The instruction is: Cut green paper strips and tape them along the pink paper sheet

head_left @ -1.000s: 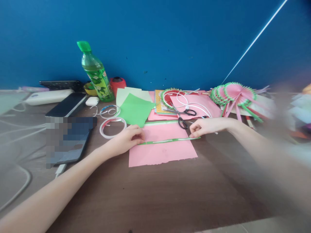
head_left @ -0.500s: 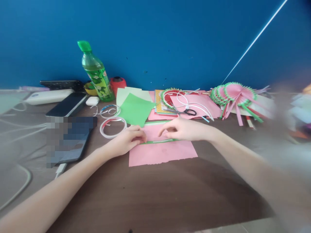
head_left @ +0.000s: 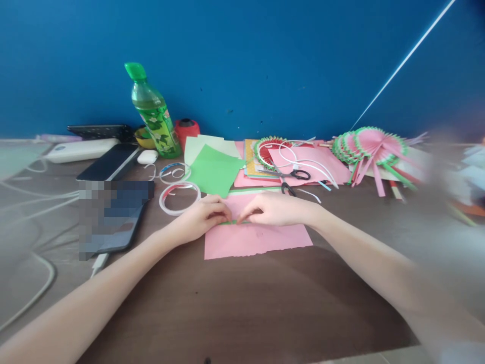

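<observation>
A pink paper sheet (head_left: 261,240) lies on the brown table (head_left: 242,303) in front of me. A thin green and white strip (head_left: 235,222) runs across it. My left hand (head_left: 200,217) pinches the strip's left end with closed fingers. My right hand (head_left: 275,208) sits close beside it, fingers pressed down on the same strip. Only a short piece of the strip shows between the two hands.
Black-handled scissors (head_left: 291,176), two tape rolls (head_left: 179,196), green paper (head_left: 214,169), a green bottle (head_left: 153,111) and a red spool (head_left: 187,130) stand behind. A phone (head_left: 113,217) and cables lie left. Pleated pink and green paper fans (head_left: 373,144) are at the back right.
My right hand has slid left along the strip, from its far right end to right beside my left hand. The left hand has stayed at the strip's left end.
</observation>
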Tool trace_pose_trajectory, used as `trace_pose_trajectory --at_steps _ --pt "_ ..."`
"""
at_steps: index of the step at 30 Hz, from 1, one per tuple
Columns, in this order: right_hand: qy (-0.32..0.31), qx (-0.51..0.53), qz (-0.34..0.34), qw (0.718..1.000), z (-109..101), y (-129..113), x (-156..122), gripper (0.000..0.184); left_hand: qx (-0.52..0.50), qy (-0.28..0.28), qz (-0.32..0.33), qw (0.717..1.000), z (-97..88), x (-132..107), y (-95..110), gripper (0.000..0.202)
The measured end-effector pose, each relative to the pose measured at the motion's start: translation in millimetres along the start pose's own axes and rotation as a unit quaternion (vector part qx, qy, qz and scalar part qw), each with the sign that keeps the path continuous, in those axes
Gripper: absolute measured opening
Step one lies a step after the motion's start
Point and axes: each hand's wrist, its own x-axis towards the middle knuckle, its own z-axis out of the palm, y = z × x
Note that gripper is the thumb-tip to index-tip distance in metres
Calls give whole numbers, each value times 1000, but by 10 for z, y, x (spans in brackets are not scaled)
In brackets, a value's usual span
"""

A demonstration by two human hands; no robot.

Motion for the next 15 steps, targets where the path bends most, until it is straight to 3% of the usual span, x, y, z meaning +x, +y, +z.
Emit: trace_pose_trajectory --at_steps 5,8,11,15 --pt "47 66 -18 997 -83 -15 -26 27 -28 -5 8 1000 -21 6 14 16" --pt "101 204 -40 973 -125 -14 -34 22 -68 -11 -23 997 -47 3 25 13" --pt "93 408 -34 908 -123 -11 -7 23 -115 -1 -80 990 -74 7 33 18" --pt "72 586 -28 806 -71 -22 61 23 -141 73 -110 981 -129 22 125 26"
